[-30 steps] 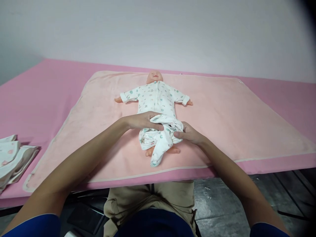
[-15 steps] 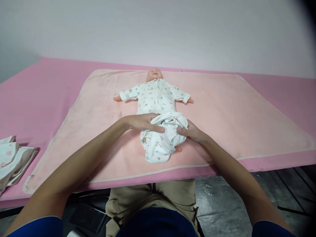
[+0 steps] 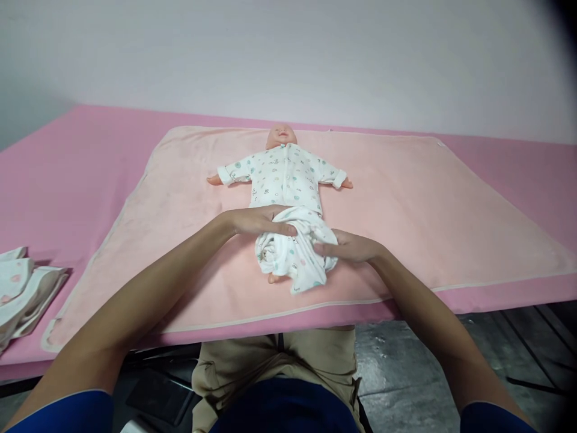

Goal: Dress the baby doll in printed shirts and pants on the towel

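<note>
A baby doll (image 3: 282, 137) lies on its back with its arms spread, dressed in a white printed top (image 3: 285, 177). Over its lower body are bunched white baby pants (image 3: 303, 258) in a matching print. My left hand (image 3: 264, 221) grips the upper left part of the pants, thumb on top and the other fingers hidden behind. On the right side, my right hand (image 3: 354, 246) pinches the same fabric with its thumb in front. One doll foot (image 3: 277, 278) pokes out below the cloth; the rest of the legs is hidden.
A peach blanket (image 3: 396, 210) with pale edging covers much of the pink table (image 3: 58, 174). Folded cloths (image 3: 31, 294) are piled at the left edge. A pale wall (image 3: 288, 60) rises behind, and the table's front edge is close to my body.
My right hand has moved slightly left and down with the fabric. The pants' hanging end has swung right, uncovering the doll's foot on the left. My left hand has barely moved.
</note>
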The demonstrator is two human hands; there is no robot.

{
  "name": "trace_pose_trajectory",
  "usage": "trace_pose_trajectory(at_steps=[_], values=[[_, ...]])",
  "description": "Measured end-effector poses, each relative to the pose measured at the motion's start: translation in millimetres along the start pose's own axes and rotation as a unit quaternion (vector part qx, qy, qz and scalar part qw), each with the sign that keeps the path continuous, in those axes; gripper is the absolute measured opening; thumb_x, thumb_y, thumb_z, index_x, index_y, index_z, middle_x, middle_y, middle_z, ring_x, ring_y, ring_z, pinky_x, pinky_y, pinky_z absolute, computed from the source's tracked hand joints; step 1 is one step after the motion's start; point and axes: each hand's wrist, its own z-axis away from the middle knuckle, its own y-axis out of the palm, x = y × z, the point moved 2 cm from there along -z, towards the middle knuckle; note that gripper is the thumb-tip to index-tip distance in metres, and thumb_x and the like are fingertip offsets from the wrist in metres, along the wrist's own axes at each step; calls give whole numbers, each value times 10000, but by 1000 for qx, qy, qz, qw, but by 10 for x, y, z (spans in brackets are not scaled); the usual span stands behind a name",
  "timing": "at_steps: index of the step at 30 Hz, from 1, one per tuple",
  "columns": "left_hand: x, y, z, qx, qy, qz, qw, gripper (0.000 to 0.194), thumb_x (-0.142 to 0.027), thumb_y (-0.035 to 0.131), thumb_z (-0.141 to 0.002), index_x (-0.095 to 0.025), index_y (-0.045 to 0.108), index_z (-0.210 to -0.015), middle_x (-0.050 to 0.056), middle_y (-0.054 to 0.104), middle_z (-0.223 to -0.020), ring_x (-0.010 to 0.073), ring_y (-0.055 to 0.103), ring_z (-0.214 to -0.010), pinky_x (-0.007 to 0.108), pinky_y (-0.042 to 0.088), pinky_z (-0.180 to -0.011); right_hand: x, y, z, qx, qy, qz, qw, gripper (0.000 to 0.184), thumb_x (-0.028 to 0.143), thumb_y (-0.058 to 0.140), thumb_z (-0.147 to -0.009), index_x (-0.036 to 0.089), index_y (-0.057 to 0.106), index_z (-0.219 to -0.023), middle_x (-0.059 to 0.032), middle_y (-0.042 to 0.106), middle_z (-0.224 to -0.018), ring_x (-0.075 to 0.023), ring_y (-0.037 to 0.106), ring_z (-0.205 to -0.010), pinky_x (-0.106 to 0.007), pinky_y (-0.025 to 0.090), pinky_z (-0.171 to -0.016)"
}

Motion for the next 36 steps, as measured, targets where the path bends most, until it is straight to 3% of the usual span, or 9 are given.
trace_pose_trajectory(at_steps=[2,4,11,16,20,23,26,32,36], values=[[-15,10,-5,-8,7,-1,1000,569,-589,812,-961,-235,743,-1401,114,808,-1283,274,754,-1246,337,629,-1010,11,31,9,99,6,21,995,523,573,838,-961,154,774,-1267,-95,799,-1139,-222,737,-1042,-332,623,-916],[-26,22,-7,-3,2,-7,1000,532,-582,821,-955,-235,762,-1354,107,807,-1274,263,762,-1208,324,633,-982,28,33,28,128,-6,23,991,565,530,913,-895,160,761,-1294,-95,794,-1178,-230,738,-1070,-330,628,-913],[51,23,16,91,-24,-5,996,408,-570,966,-768,-202,838,-890,78,789,-823,239,740,-763,332,621,-681,-25,-7,31,8,-34,-54,998,665,667,814,-953,169,704,-1380,-101,784,-1177,-226,731,-1108,-328,619,-952],[17,-16,42,20,-3,7,1000,461,-572,955,-799,-192,857,-1040,97,838,-989,283,785,-975,361,642,-893,-55,-38,39,16,32,-9,999,547,709,770,-967,163,759,-993,-50,742,-872,-197,688,-848,-305,602,-795],[-58,49,84,-22,-12,10,1000,547,-626,869,-884,-188,837,-1210,124,832,-1187,304,765,-1187,384,612,-1049,95,-91,38,33,-27,24,999,635,529,970,-824,174,741,-1298,-71,797,-1130,-256,730,-1109,-369,619,-977],[-116,176,127,-56,8,-4,998,635,-636,899,-838,-201,803,-1290,124,812,-1266,311,746,-1236,378,603,-1056,199,-60,47,-54,-23,58,997,633,460,936,-870,217,718,-1412,-88,777,-1345,-292,708,-1287,-425,580,-1115],[-166,320,184,-111,12,-50,992,660,-560,935,-807,-227,760,-1350,102,796,-1310,297,734,-1249,361,587,-1046,241,177,121,-180,-19,92,979,493,486,819,-964,207,746,-1364,-96,790,-1328,-315,718,-1273,-457,559,-1138],[-216,571,219,-120,-86,-213,966,338,-490,630,-973,-171,730,-1026,80,759,-990,247,711,-916,336,530,-805,22,1156,449,-382,36,159,910,401,446,769,-936,247,705,-1278,-54,811,-1111,-262,722,-958,-375,583,-873],[-275,735,114,-100,-69,-355,927,339,-510,516,-1019,-196,642,-1042,105,744,-1122,284,678,-1010,399,484,-977,-253,1390,591,-510,68,192,835,239,384,708,-901,255,669,-1098,-25,790,-981,-249,699,-855,-342,518,-760]])
